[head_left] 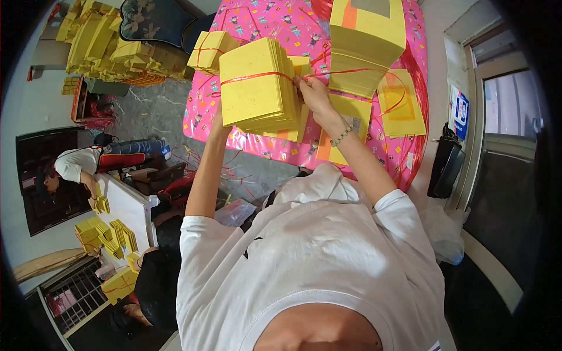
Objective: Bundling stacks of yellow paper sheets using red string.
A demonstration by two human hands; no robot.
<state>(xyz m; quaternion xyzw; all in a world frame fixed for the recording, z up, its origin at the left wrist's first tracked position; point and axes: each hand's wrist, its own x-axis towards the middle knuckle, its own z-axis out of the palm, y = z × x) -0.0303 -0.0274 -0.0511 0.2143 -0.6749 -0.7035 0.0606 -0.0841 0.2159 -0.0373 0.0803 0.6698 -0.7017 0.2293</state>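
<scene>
A thick stack of yellow paper sheets (257, 82) is tilted toward me over the near left part of the table, with red plastic string (252, 77) running across its face. My left hand (219, 121) is at the stack's lower left side and supports it; its fingers are hidden behind the paper. At the stack's right edge, my right hand (315, 93) pinches the string, fingers closed. From there, a loose length loops right, over more yellow paper. A beaded bracelet (341, 137) circles my right wrist.
The table has a pink patterned cover (269, 23). A tall yellow paper stack (366, 47), a smaller tied bundle (212, 51) and flat yellow sheets (404, 108) lie on it. Red string hangs along its right side. At left, two people work by a white table (132, 205).
</scene>
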